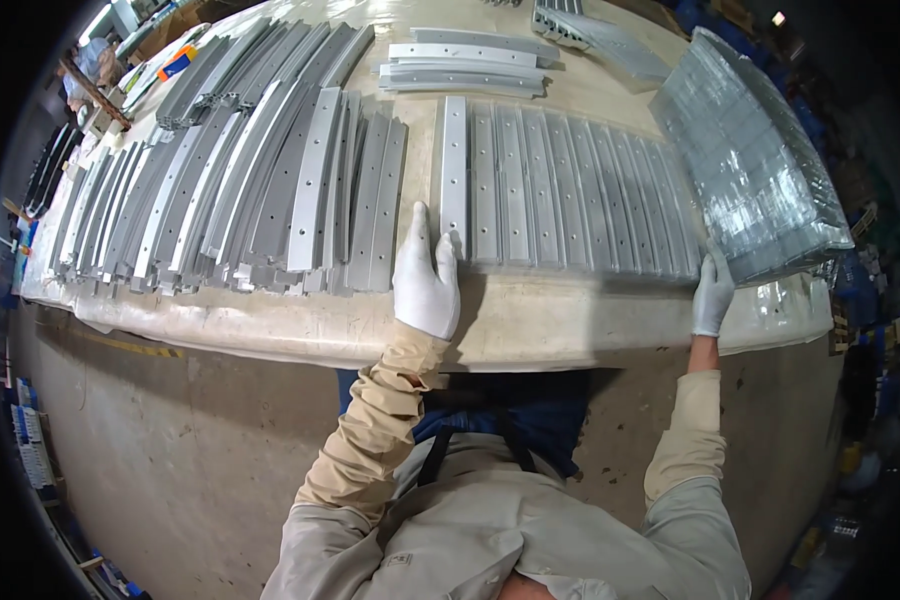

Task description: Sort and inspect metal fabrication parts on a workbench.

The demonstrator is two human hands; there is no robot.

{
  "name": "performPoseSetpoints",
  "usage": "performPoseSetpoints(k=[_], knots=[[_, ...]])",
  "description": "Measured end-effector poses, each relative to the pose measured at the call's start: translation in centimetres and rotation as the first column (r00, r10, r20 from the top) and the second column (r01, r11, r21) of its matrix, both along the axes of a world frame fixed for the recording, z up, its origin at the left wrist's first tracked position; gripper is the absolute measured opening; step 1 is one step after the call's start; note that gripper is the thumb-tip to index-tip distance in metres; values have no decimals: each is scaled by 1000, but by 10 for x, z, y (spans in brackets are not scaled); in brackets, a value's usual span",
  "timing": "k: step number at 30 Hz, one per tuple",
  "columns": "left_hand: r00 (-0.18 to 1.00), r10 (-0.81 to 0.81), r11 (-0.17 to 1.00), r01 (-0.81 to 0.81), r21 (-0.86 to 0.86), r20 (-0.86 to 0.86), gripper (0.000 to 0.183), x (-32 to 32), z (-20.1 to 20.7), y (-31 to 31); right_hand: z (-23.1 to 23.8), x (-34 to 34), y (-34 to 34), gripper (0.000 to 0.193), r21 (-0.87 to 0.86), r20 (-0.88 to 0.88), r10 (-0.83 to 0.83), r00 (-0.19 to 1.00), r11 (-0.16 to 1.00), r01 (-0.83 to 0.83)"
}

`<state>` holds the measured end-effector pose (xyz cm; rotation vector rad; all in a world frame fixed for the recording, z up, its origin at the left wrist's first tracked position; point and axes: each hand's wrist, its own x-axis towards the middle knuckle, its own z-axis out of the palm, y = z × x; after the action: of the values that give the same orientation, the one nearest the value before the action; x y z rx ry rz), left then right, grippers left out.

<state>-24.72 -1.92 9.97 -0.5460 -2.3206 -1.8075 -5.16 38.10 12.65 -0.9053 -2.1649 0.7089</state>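
In front of me lies a clear plastic blister tray (580, 268) with several slots side by side. A bright silver metal strip (454, 170) with drilled holes is at its left end. My left hand (427, 290), in a white glove, is at this strip's near end. Its index finger and thumb are stretched out and apart, the thumb touching the strip's end; the other fingers are hidden. My right hand (713, 292), also gloved, is closed at the tray's near right corner, beside a stack of clear trays.
Many drilled metal strips (270, 200) lie in overlapping piles on the left. A few more strips (468, 62) lie behind the tray. The stack of clear plastic trays (750, 160) stands on the right. An orange and blue object (177, 63) sits far left. The table's front edge (270, 335) is close to me.
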Motion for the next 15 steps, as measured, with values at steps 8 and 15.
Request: performPoseSetpoints(k=[8,15], knots=[[976,22,983,-60,-172,-216,51,-5,15,-3,-11,2,-8,37,-103,-156,-10,988,995,-7],[994,12,976,-35,-216,-109,60,6,21,-1,13,-1,-21,36,-400,-237,-63,969,916,-39]])
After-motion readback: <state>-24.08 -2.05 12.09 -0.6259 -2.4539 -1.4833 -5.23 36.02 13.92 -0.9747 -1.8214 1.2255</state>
